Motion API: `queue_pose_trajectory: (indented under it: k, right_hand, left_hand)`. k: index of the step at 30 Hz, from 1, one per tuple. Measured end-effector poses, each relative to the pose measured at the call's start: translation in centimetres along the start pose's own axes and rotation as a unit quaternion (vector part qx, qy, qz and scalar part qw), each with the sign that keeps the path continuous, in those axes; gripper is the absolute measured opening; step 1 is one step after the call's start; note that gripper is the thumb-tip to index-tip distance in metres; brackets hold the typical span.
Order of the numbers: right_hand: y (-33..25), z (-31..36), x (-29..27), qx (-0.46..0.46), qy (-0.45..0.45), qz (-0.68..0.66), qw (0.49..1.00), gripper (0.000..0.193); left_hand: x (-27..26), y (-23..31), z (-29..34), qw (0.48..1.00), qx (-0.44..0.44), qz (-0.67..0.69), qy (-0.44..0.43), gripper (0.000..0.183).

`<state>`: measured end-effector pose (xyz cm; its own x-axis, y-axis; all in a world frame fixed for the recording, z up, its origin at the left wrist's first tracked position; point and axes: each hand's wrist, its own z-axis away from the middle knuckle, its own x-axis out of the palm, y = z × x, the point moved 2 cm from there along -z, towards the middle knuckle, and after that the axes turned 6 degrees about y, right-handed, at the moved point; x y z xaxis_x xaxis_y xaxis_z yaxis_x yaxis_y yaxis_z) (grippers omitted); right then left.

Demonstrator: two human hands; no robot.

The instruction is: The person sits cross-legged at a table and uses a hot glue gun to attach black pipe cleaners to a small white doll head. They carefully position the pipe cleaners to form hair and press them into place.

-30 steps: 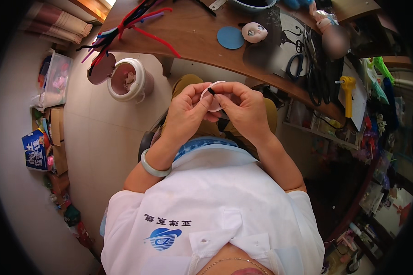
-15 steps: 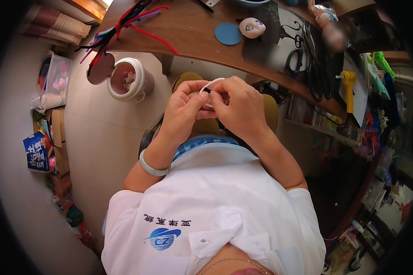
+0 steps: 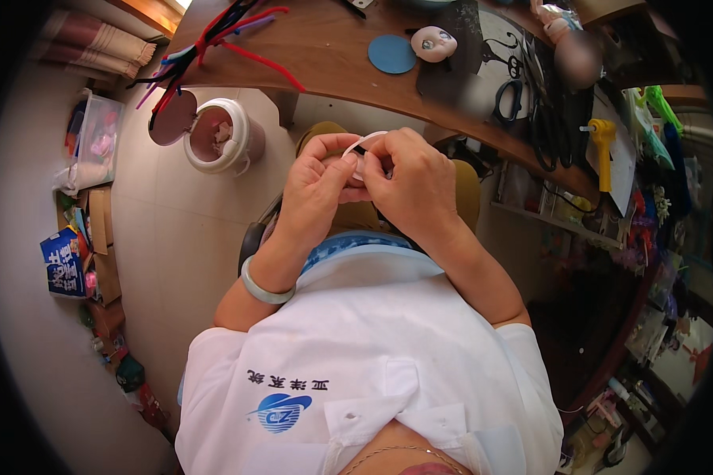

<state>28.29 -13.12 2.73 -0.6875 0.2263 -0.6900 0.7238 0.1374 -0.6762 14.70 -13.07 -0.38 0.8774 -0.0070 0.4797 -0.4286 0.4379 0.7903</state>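
Observation:
Over my lap, my left hand (image 3: 312, 188) and my right hand (image 3: 413, 184) meet, fingers bent and closed in pinches. Between them they hold a thin, pale pink curved strip (image 3: 360, 145), its arc rising above the fingertips. A small black piece (image 3: 360, 150) shows against it, close to my right fingertips. My fingers cover most of the strip, so I cannot make out its kind. A pale bangle (image 3: 266, 286) circles my left wrist.
On the wooden table (image 3: 325, 59) ahead are pipe cleaners (image 3: 255, 60), a blue disc (image 3: 391, 56), a doll's head (image 3: 433, 44) and scissors (image 3: 509, 103). A yellow glue gun (image 3: 603, 150) is at the right. An open-lidded bin (image 3: 253, 148) stands left on the floor.
The pale strip's arc now stands a little higher and further right above my fingers. Both hands keep nearly the same place and hold.

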Motion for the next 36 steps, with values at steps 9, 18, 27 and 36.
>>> queue_pose_trajectory:
  k: [9,18,27,36]
  right_hand:
    - [-0.04,0.02,0.34,-0.019,0.013,0.009,1.0,0.01]
    - [0.24,-0.03,0.59,-0.033,0.043,0.005,0.999,0.009]
    - [0.51,0.03,0.41,0.002,0.005,-0.021,1.0,0.009]
    - [0.07,0.37,-0.19,0.024,0.01,-0.129,0.991,0.004]
  left_hand:
    - [0.0,-0.02,0.22,1.0,0.006,-0.016,-0.004,0.025]
    - [0.12,-0.04,0.32,0.999,0.017,-0.022,-0.022,0.024]
    - [0.52,-0.29,0.52,0.991,0.109,-0.078,-0.023,0.02]
    - [0.61,-0.85,0.94,0.959,0.212,-0.185,0.043,0.023]
